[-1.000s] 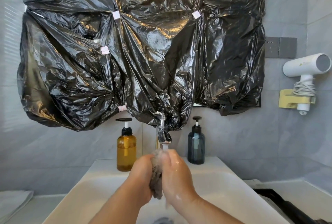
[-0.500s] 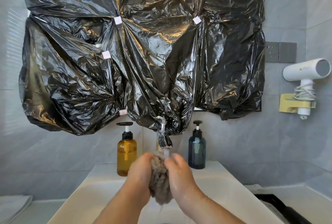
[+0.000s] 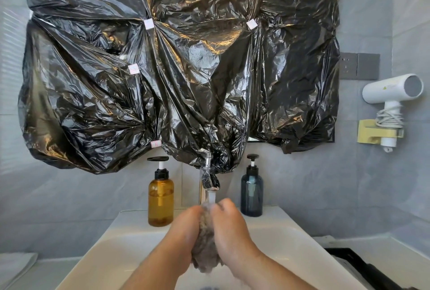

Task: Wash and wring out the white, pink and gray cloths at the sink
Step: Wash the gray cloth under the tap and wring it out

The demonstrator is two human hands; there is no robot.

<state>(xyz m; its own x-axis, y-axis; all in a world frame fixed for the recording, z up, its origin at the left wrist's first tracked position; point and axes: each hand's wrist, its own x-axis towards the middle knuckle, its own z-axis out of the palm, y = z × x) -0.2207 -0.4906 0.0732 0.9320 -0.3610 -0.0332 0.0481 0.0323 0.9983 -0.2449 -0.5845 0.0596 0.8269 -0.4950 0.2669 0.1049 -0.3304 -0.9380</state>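
Gray cloth [image 3: 206, 249] bunched between left hand [image 3: 183, 231] and right hand [image 3: 231, 231], fingers [image 3: 223, 206] of both curled round it, under running tap [image 3: 209, 179], over white sink [image 3: 104, 242]. Left of tap amber bottle [image 3: 161, 199], right blue bottle [image 3: 251, 196].

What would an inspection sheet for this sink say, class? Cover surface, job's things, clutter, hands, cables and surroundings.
Surface: white sink; tap running water onto the cloth.
Job's things: gray cloth bunched between both hands; nothing pink seen; white folded item at left, unclear whether cloth.
Clutter: amber pump bottle and blue pump bottle flank the tap; black tray at right.
Hands: left hand and right hand both grip the gray cloth.
Cables: cord coiled round the hair dryer handle.
Surroundings: black plastic sheet taped over the wall; gray sockets.
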